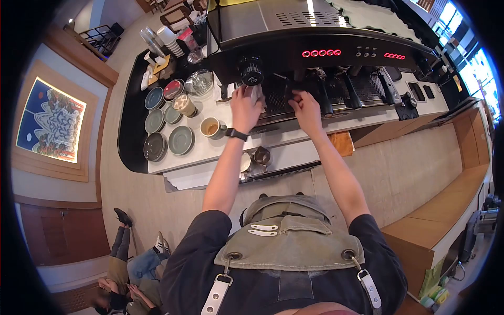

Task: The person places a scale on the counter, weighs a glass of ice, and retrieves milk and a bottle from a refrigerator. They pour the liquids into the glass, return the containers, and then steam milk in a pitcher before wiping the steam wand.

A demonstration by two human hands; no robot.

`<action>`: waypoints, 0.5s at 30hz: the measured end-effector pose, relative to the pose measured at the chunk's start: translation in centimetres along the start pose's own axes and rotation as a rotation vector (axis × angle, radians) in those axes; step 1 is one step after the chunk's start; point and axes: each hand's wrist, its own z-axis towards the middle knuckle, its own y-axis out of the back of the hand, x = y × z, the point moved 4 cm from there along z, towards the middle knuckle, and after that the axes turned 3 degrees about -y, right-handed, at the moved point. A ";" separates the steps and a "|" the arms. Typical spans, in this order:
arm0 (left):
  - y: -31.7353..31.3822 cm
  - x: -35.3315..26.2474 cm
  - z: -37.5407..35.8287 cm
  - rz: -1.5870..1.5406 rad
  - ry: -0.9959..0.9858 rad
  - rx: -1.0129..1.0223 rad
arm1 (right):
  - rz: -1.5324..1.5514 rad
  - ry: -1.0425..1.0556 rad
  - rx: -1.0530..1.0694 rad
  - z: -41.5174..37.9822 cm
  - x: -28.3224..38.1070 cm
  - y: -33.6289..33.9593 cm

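At the front of the espresso machine (325, 60), my left hand (245, 109) is closed around a pale, cloth-like thing (258, 98), just below the round black knob (251, 71). To its right, my right hand (306, 109) has its fingers curled together by the drip tray (278, 100), against a dark shape I cannot make out. A cup of coffee (211, 127) sits on the white counter beside my left wrist. Behind it stands a glass with a creamy drink (185, 105). Portafilters with black handles (352, 93) hang right of my right hand.
Several saucers (181, 140) and a stack of clear glass plates (199, 83) fill the counter's left side. Below the counter edge sit a dark pitcher (262, 156) and an orange cloth (342, 143). Two people (134, 273) sit at lower left.
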 end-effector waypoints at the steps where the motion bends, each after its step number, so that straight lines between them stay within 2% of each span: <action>1: -0.6 2.3 -1.0 0.134 -0.100 0.031 | 0.045 -0.036 0.011 -1.2 0.9 1.2; 2: -1.2 3.6 -1.7 0.268 -0.198 0.062 | 0.090 -0.070 0.023 -2.4 1.4 2.2; 5: -1.7 5.5 -3.1 0.015 -0.007 0.155 | 0.190 -0.130 0.032 -5.8 1.3 3.6; 6: -1.8 5.8 -3.2 0.029 -0.023 0.155 | 0.200 -0.134 0.036 -6.6 1.5 3.9; 9: -1.5 6.5 -3.0 -0.086 0.157 0.117 | 0.267 -0.145 0.061 -7.2 3.0 4.1; 11: 0.1 6.0 -3.8 -0.166 0.256 -0.069 | 0.364 -0.150 0.083 -6.1 4.9 3.7; 13: 1.2 6.6 -6.0 -0.316 0.389 -0.285 | 0.636 -0.231 0.174 -4.2 7.5 2.1; 15: 3.3 5.3 -9.2 -0.705 0.513 -0.503 | 0.850 -0.288 0.287 -1.7 12.1 0.8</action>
